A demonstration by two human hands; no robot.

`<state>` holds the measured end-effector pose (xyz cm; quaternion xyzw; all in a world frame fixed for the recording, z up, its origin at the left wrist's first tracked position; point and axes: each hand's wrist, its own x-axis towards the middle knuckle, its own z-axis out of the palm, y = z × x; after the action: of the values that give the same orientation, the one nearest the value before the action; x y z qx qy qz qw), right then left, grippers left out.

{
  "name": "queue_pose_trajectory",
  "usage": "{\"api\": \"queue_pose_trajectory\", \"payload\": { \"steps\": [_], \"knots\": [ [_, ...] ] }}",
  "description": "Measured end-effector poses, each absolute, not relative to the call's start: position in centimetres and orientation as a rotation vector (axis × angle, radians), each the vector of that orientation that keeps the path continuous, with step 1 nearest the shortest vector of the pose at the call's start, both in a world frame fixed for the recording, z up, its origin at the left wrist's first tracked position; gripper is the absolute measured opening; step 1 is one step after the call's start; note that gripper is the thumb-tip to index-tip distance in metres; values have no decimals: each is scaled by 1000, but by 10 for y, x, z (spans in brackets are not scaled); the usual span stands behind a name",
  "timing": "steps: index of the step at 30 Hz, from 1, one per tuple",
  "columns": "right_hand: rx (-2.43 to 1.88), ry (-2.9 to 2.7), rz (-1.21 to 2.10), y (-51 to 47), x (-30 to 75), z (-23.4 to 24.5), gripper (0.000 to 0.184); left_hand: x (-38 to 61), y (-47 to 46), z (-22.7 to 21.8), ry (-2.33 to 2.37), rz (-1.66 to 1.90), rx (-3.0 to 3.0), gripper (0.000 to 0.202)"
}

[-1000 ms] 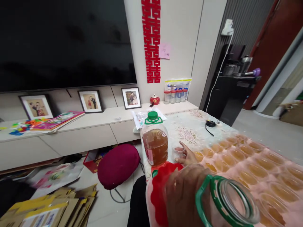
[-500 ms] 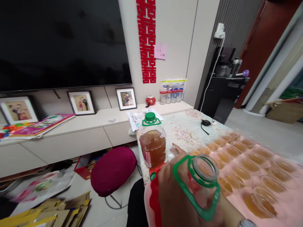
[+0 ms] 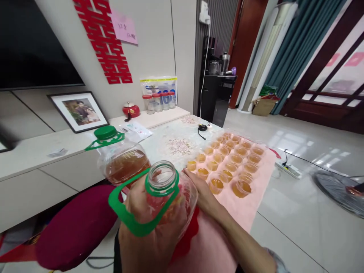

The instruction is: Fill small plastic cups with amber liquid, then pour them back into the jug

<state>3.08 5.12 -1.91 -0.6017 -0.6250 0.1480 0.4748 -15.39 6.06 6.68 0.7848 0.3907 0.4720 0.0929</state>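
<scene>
A clear plastic jug (image 3: 186, 197) with a green carry handle stands close in front of me, its mouth uncapped. My left hand (image 3: 145, 223) is wrapped round its near left side, just below the handle. My right hand (image 3: 199, 185) holds the jug's right side, with its fingers partly hidden behind the plastic. Left of it, a second jug (image 3: 126, 163) with a green cap and handle contains brown liquid. To the right, rows of clear plastic cups (image 3: 217, 185) filled with amber liquid sit on a pink cloth (image 3: 224, 231).
The maroon stool (image 3: 76, 227) is at the lower left. A tape measure (image 3: 202, 128) lies on the flowered tablecloth (image 3: 179, 146). Red-lidded jars (image 3: 157, 102) and a framed photo (image 3: 79, 112) line the cabinet. A power strip (image 3: 289, 170) is on the floor at right.
My view has swung right. The open jug now stands more upright and to the left in view, and my right hand has come against its right side.
</scene>
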Motion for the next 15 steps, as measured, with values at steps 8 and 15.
{"api": "queue_pose_trajectory", "payload": {
  "steps": [8,15],
  "knots": [
    [-1706,-1197,117,-65,43,-47,24,-160,63,70,1103,1373,2472,47],
    [-1926,-867,211,-53,71,-87,71,-158,61,70,1228,1314,2340,42]
  ]
}}
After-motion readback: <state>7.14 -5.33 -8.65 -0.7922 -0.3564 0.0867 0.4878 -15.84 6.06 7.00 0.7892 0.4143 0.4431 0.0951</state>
